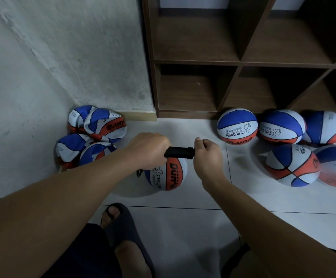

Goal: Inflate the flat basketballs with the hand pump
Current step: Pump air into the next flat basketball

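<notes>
Both hands' fingers grip one pump (179, 152); five round basketballs (237, 126); four flat (96, 125).

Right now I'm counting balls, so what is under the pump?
One round ball sits on the floor under the pump. The left hand covers the ball's left top, so the needle joint is hidden.

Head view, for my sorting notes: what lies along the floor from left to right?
Pile of flat basketballs → left hand → black hand pump → right hand → group of inflated basketballs.
</notes>
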`<state>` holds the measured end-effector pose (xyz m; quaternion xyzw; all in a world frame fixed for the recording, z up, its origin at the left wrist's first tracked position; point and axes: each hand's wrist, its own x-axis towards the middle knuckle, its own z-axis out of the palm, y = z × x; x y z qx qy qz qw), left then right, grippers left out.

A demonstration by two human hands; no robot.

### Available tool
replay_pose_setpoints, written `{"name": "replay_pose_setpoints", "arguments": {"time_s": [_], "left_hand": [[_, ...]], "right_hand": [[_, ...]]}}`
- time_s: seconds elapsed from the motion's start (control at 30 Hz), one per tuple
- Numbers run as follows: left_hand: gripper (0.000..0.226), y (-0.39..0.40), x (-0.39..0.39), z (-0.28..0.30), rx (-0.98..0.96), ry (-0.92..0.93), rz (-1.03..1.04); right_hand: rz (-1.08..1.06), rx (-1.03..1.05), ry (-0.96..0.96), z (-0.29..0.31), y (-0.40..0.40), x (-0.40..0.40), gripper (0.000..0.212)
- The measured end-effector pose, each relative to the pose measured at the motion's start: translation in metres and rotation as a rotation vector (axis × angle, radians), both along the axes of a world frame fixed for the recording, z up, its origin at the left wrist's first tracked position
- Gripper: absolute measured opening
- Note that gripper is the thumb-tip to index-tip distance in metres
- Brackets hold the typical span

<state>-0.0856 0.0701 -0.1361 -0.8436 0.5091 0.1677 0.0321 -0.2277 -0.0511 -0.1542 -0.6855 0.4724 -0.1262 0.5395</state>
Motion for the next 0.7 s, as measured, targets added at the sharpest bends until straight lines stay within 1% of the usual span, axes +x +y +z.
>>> {"name": "replay_pose_setpoints", "arguments": {"time_s": [0.07, 0.2, 0.3, 0.37, 0.43, 0.5, 0.6, 0.7], "left_hand": [[0.022, 0.003, 0.005, 0.001, -0.017, 0.025, 0.026], [0.03, 0.013, 0.025, 0.004, -0.018, 0.0, 0.114], [0.031, 0.015, 0.03, 0.005, -0.03, -0.003, 0.14], [0.028, 0.011, 0.022, 0.005, -0.039, 0.008, 0.121], [0.026, 0.007, 0.012, 0.005, -0.046, 0.016, 0.098], [0.025, 0.002, 0.006, 0.005, -0.045, 0.017, 0.082], [0.022, -0.001, 0.001, 0.002, -0.034, 0.004, 0.051], [0.023, -0.002, -0.002, -0.001, -0.038, -0.009, 0.039]], "right_hand": [[0.017, 0.013, 0.012, 0.003, -0.01, -0.002, 0.044], [-0.11, -0.006, -0.023, 0.003, -0.059, -0.014, 0.037], [-0.138, 0.01, -0.029, 0.001, -0.082, -0.019, 0.035], [-0.179, 0.004, -0.044, 0.009, -0.074, -0.017, 0.03], [-0.185, -0.064, -0.04, 0.011, -0.059, -0.014, 0.029], [-0.127, -0.12, -0.011, 0.01, -0.039, -0.011, 0.035], [-0.032, -0.095, 0.009, 0.01, -0.02, -0.005, 0.04], [0.02, -0.08, 0.017, 0.008, -0.01, 0.0, 0.043]]}}
